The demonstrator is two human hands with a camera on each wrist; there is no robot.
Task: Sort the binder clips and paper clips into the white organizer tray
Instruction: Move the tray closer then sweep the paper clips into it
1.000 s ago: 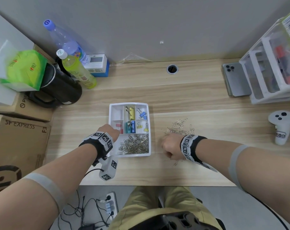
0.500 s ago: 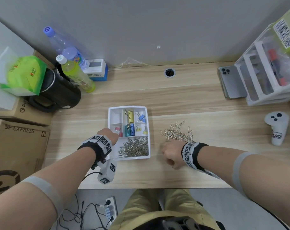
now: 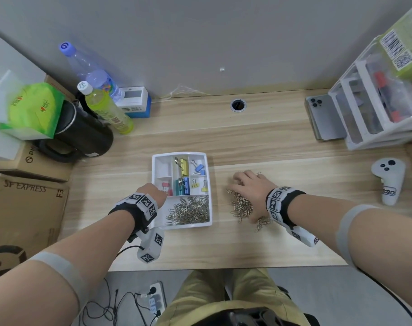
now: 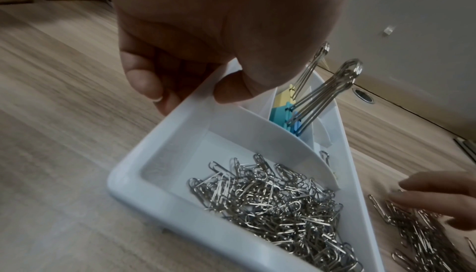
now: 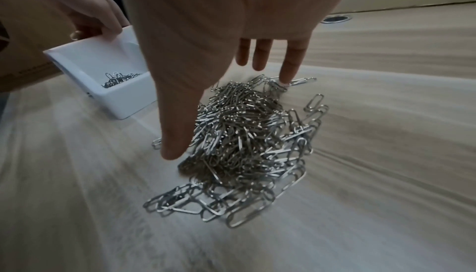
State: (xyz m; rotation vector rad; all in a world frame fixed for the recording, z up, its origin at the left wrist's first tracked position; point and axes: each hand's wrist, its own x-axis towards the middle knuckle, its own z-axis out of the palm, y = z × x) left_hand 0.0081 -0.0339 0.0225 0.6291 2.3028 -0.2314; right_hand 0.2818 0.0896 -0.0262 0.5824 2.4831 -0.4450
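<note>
Gripping the tray (image 3: 156,158) by its left rim, the left hand (image 3: 153,192) pinches it steady mid-desk (image 3: 271,142). Right hand (image 3: 249,188) lies flat, fingers (image 5: 293,60) spread, on loose paper clips (image 5: 247,134) right of the tray; binder clips (image 3: 185,176) fill its far compartments.

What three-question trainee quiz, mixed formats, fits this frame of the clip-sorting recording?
1. True or false: the right hand is spread open over the loose paper clips on the desk.
2. What does the left hand grip?
3. Which compartment of the white organizer tray holds paper clips: A the large near one, B the far left one?

Key: 1 true; 2 the tray's left rim; 3 A.
</note>
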